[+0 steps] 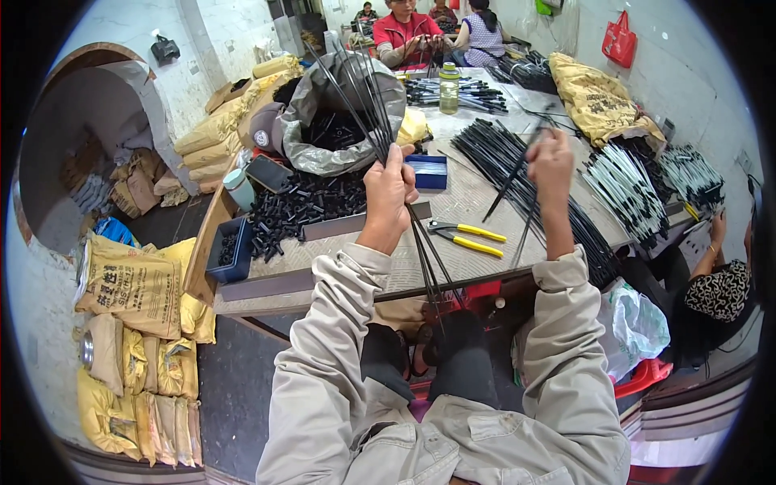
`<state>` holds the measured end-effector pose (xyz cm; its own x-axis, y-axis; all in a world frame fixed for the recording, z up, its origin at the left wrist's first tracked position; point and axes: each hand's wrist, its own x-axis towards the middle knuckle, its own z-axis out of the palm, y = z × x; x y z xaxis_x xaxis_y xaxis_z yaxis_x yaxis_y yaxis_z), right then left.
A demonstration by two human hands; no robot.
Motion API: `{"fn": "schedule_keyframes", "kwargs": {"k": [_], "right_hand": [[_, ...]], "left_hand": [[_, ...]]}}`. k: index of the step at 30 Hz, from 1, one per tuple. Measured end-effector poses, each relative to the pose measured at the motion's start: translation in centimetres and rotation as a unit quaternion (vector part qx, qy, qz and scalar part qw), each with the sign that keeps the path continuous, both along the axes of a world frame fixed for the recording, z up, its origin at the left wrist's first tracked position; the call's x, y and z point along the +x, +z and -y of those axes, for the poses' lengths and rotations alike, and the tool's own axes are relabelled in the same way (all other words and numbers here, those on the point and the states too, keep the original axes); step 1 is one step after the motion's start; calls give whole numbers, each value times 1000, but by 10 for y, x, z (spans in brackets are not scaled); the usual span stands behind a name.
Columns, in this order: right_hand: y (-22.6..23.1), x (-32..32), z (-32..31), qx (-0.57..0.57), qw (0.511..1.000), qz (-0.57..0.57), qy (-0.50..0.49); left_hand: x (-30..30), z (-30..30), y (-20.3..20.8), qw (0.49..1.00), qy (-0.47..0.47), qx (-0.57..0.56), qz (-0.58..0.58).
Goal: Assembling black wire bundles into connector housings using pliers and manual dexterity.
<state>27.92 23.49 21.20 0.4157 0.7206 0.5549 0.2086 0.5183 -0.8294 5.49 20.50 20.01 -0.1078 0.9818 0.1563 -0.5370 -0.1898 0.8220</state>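
Observation:
My left hand (388, 198) is closed around a bundle of thin black rods (427, 260), which stick out above and below the fist. Farther right, my right hand (552, 166) is raised over the table with its fingers pinched on a single black rod (503, 194) that slants down to the left. Behind it lies a long pile of black rods (505, 158). Between my hands, cutting pliers (469, 236) with yellow handles rest on the table (404, 263). Many short black tubular pieces (303, 212) are heaped left of my left hand.
A grey sack (386, 93) stands open behind the tubes. Near them are a blue bin (230, 249), a phone (268, 174) and a blue box (428, 171). White-tipped rods (626, 190) lie right; a green-capped bottle (449, 89) stands farther back. Other people sit opposite and at right.

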Motion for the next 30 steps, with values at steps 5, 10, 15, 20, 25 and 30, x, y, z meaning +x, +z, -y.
{"fn": "schedule_keyframes", "kwargs": {"k": [5,10,15,20,25,30], "right_hand": [[-13,-51,3,-67,965,238,87],[-19,-83,6,92,803,575,-131],[-38,-98,38,173,775,590,-146],[-52,-85,49,86,926,367,4],[-41,-78,33,-30,958,65,278],[-28,-69,37,-68,915,-89,387]], "left_hand": [[22,2,-3,998,-52,-3,32],[28,-1,-3,995,-84,25,43],[22,-14,-11,995,-57,34,70],[24,-12,-7,989,-111,27,92],[27,-2,-2,980,-179,44,79],[26,2,5,969,-230,53,71]]}}
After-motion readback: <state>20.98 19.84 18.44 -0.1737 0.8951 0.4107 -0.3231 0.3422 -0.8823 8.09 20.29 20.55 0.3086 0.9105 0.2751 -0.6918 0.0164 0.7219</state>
